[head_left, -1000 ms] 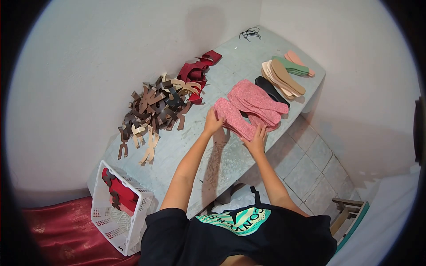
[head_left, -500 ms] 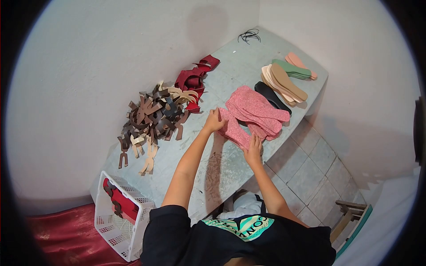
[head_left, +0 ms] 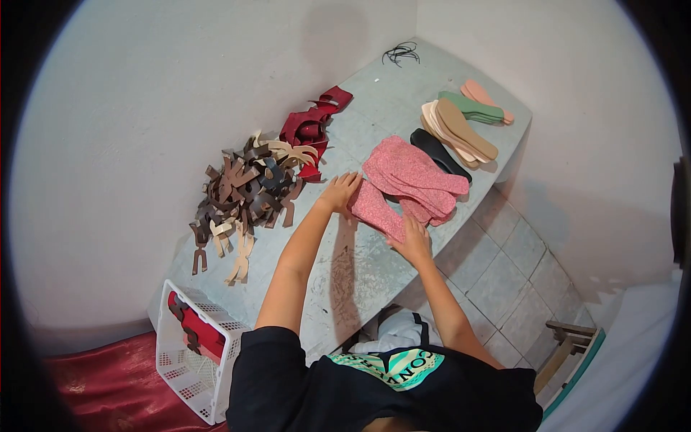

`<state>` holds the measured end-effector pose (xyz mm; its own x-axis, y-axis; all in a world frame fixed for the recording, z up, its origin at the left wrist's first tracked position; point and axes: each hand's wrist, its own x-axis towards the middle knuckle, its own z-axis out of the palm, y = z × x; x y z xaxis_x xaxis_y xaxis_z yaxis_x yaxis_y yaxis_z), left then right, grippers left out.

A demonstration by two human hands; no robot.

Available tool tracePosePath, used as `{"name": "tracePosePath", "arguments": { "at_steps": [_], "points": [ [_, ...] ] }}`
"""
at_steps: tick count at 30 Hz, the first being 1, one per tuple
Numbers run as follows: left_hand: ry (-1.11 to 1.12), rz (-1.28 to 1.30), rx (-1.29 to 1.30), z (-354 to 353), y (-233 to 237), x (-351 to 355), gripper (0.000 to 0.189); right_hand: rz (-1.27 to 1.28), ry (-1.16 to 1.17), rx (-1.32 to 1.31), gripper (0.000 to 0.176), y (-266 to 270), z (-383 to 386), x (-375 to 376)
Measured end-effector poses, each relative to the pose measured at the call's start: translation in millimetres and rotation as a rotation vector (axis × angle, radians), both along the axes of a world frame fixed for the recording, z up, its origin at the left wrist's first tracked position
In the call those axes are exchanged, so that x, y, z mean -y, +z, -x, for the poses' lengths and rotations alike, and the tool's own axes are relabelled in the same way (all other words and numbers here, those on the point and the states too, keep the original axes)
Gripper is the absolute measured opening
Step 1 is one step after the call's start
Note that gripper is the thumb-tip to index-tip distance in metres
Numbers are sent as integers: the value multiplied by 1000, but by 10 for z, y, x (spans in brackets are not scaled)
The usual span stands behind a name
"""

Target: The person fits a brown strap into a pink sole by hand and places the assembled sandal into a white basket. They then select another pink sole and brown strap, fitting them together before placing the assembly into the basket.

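Note:
Pink speckled insoles (head_left: 410, 173) lie in a fanned pile on the grey table (head_left: 360, 263). The nearest pink insole (head_left: 377, 211) lies slantwise between my two hands. My left hand (head_left: 340, 192) touches its upper left end, fingers bent over the edge. My right hand (head_left: 413, 241) is at its lower right end, fingertips on the pink material. Just behind the pile is a black insole (head_left: 437, 154), partly covered by it.
Beige (head_left: 464, 128), green (head_left: 471, 106) and peach insoles (head_left: 478, 91) lie at the back right. Brown and black straps (head_left: 241, 187) and dark red pieces (head_left: 306, 127) are heaped at left. A white basket (head_left: 223, 374) stands at lower left. Black cords (head_left: 401, 53) lie at the far corner.
My left hand has shifted slightly left and its fingers have spread more over the insole's end. My right hand has turned a little at the lower end. The view has moved slightly.

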<state>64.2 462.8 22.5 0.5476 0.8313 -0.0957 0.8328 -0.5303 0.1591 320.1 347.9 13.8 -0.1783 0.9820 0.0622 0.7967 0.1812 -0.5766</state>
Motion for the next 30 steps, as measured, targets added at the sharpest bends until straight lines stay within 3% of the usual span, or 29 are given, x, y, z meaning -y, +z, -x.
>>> {"name": "tracePosePath", "arguments": {
  "at_steps": [5, 7, 11, 13, 24, 26, 30],
  "points": [
    [-13, 159, 20, -109, 127, -111, 144, 92, 119, 52, 86, 117, 125, -218],
    [-33, 197, -93, -193, 277, -109, 142, 76, 130, 57, 86, 23, 178, -282],
    [-65, 149, -92, -171, 180, -138, 140, 18, 131, 20, 83, -60, 181, -282],
    [-105, -5, -34, -121, 127, -153, 136, 8, 131, 12, 83, -98, 181, -295],
    [-105, 128, -6, -55, 82, -216, 133, 47, 197, -42, 81, 88, 85, -293],
    [-91, 143, -35, -51, 112, -199, 133, -126, 192, 29, 79, 74, 40, -245],
    [-70, 120, -35, 33, 143, -163, 127, -33, 179, -43, 77, 105, -7, -187]
  ]
}}
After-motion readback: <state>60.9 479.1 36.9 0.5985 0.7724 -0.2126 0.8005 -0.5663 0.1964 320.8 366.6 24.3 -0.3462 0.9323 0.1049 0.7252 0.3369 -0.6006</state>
